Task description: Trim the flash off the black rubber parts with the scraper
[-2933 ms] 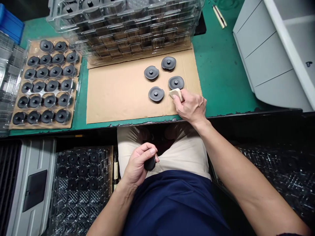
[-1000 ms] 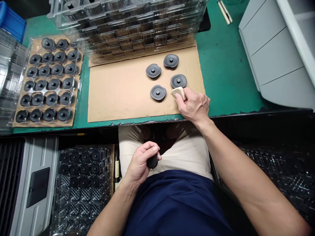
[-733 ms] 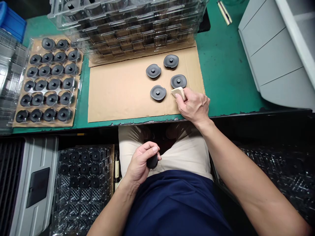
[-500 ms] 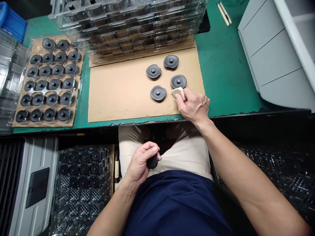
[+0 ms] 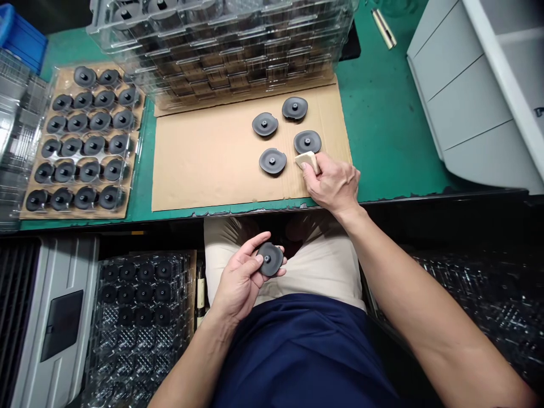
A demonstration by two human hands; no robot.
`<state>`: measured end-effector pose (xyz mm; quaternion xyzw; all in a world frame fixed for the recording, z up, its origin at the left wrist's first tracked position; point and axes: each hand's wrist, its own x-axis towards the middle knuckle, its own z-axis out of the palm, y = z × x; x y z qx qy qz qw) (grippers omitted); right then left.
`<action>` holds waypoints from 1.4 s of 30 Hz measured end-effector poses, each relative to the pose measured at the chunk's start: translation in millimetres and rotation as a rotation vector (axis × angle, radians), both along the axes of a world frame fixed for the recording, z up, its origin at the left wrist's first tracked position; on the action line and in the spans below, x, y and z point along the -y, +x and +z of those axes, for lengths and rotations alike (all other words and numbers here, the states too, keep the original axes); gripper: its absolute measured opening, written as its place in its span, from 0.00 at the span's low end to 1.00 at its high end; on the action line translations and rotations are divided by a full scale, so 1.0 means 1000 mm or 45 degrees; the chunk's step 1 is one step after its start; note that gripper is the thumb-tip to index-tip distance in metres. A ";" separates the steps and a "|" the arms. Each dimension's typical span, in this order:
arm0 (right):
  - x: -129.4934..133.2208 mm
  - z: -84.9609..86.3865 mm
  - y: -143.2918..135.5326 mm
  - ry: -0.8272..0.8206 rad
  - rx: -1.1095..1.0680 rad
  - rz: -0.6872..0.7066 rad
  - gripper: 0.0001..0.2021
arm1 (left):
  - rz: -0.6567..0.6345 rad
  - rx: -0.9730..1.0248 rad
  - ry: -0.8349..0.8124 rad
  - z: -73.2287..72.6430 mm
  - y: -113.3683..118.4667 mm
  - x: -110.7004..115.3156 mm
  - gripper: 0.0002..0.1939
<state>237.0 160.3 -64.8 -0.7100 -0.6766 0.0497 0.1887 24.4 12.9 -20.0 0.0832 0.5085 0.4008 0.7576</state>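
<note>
Above my lap, my left hand [image 5: 244, 272] grips a black round disc [image 5: 272, 260] with a small central stub, its stub side facing up at me. My right hand [image 5: 334, 178] rests at the near right of a cardboard sheet [image 5: 199, 164] and pinches a cream-coloured pad [image 5: 306, 160], possibly a folded cloth or sponge. Just beyond the pad lies a loose black disc [image 5: 307, 141]. More such discs lie close by on the cardboard: one [image 5: 272, 162] to the left, another [image 5: 265, 124] behind it, and one [image 5: 294, 108] farthest back.
Stacked clear trays [image 5: 229, 51] of black parts stand behind the cardboard. At left lies a filled clear tray [image 5: 85, 147]; a partly filled one [image 5: 140, 323] sits below the bench edge. A grey bin [image 5: 471, 102] stands right, near a cream-coloured cutter-like tool [image 5: 383, 28].
My left hand has turned the disc from edge-on to face-up and opened its fingers out around it. My right hand with the pad has barely moved.
</note>
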 end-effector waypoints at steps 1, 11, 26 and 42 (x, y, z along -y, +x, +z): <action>0.000 0.000 0.000 -0.001 0.002 -0.003 0.16 | -0.003 0.006 0.007 0.002 0.000 0.001 0.32; 0.000 -0.002 0.000 0.037 -0.019 -0.005 0.15 | -0.196 -0.068 0.160 0.007 0.000 0.010 0.44; 0.000 -0.002 0.000 0.002 -0.044 -0.008 0.15 | 0.024 -0.071 0.086 0.009 0.003 0.004 0.40; -0.002 -0.001 -0.002 0.106 -0.009 0.046 0.14 | 0.187 -0.169 -0.041 0.015 -0.005 0.000 0.22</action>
